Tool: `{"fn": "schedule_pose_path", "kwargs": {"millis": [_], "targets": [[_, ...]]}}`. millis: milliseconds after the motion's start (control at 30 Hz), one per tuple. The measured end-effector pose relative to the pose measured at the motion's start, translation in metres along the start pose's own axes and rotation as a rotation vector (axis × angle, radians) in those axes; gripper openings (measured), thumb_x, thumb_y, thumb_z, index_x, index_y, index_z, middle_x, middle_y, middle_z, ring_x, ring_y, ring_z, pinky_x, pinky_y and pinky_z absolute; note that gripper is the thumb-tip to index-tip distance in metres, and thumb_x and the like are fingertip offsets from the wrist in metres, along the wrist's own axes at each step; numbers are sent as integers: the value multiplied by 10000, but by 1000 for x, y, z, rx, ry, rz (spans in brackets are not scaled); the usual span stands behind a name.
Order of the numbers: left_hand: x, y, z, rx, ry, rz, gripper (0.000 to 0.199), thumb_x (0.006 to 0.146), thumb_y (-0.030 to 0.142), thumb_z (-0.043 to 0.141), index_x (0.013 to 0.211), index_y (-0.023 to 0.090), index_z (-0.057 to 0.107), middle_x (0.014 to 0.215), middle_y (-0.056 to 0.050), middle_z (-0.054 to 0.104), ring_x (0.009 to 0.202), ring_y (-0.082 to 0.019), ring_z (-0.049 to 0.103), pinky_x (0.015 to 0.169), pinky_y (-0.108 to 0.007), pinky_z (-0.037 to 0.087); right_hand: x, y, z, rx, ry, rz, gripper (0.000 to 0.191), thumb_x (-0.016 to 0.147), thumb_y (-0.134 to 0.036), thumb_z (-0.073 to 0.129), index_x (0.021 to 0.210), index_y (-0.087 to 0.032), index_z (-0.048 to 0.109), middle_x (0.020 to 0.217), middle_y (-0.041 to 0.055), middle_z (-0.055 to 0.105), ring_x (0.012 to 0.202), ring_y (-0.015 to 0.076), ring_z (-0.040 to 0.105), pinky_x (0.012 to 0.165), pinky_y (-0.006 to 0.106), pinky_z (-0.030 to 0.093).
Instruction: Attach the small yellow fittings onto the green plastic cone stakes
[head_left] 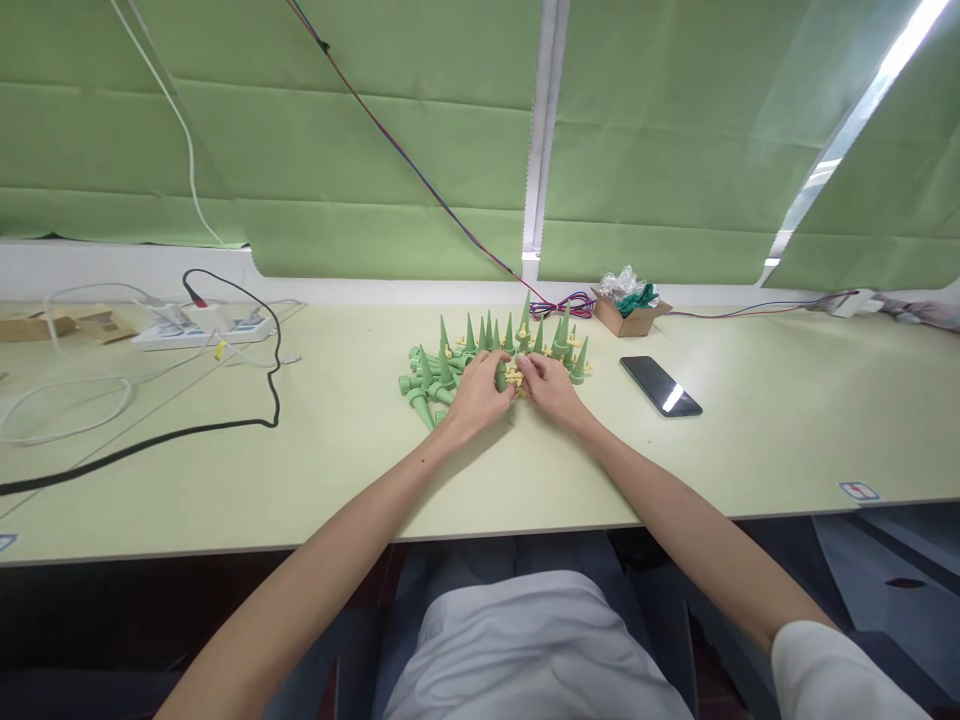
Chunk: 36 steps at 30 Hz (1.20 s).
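Observation:
Many green cone-shaped pieces [425,368] are gathered on the pale table, some upright and some lying on their sides. Small yellow parts [517,378] lie among them and between my hands. My left hand [481,388] is curled around a green cone piece [501,376] at the front of the group. Close on its right, my right hand [549,384] has its fingertips pinched at the yellow parts; exactly what they grip is too small to make out. Upright cones [560,335] with yellow parts on them stand just behind my right hand.
A black phone [660,386] lies to the right on the table [750,420]. Behind it sits a small cardboard box [628,318] with plastic wrap. Coiled wires [574,304] are at the back; a power strip [202,330] and black cable [172,435] are on the left.

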<state>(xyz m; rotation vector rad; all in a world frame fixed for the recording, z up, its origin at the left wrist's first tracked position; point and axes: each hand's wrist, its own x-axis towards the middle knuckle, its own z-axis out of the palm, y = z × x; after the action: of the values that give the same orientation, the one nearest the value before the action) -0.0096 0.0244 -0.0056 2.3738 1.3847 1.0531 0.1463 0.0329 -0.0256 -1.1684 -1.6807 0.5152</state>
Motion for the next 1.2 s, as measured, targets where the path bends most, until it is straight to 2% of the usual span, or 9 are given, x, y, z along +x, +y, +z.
{"fn": "schedule_pose_path", "kwargs": {"millis": [200, 433, 533, 667, 833, 1200], "targets": [[0, -2, -2, -10, 37, -40, 298, 828, 239, 596, 1119, 176, 588, 1127, -98, 609, 999, -248, 600, 862, -371, 492, -1, -2, 0, 38, -22, -66, 259, 894, -423, 501, 818, -189, 583, 834, 45, 654, 745, 168, 583, 675, 284, 436], [0, -1, 0, 8, 43, -30, 290, 814, 224, 608, 1100, 179, 594, 1084, -86, 621, 983, -243, 609, 889, -378, 487, 0, 5, 1, 24, -52, -69, 211, 884, -372, 506, 816, -182, 569, 786, 26, 619, 683, 154, 550, 647, 278, 410], [0, -1, 0, 4, 39, -10, 277, 810, 216, 611, 1084, 180, 593, 1061, -79, 626, 967, -239, 609, 892, -377, 483, 1, 6, 0, -24, -48, -70, 252, 899, -390, 486, 761, -186, 544, 715, 12, 580, 641, 147, 495, 628, 278, 371], [0, -1, 1, -6, 30, 13, 267, 805, 223, 615, 1068, 185, 590, 1051, -73, 621, 950, -235, 604, 870, -369, 483, 1, 5, -1, -67, -48, -60, 360, 927, -420, 448, 643, -198, 453, 593, -19, 449, 579, 132, 399, 578, 278, 302], [-1, -1, 0, -26, 9, 30, 275, 797, 219, 609, 1070, 190, 589, 1022, -65, 614, 932, -229, 601, 825, -350, 490, 0, 3, -2, -117, -29, -55, 441, 936, -456, 421, 584, -205, 328, 549, -35, 323, 552, 116, 317, 551, 280, 242], [-1, 1, 1, -39, 9, 42, 285, 785, 236, 617, 1065, 183, 600, 987, -64, 664, 875, -222, 626, 821, -352, 492, 2, 3, 0, -204, -56, 19, 550, 963, -539, 295, 543, -194, 376, 521, -4, 392, 534, 120, 362, 567, 285, 276]]}}
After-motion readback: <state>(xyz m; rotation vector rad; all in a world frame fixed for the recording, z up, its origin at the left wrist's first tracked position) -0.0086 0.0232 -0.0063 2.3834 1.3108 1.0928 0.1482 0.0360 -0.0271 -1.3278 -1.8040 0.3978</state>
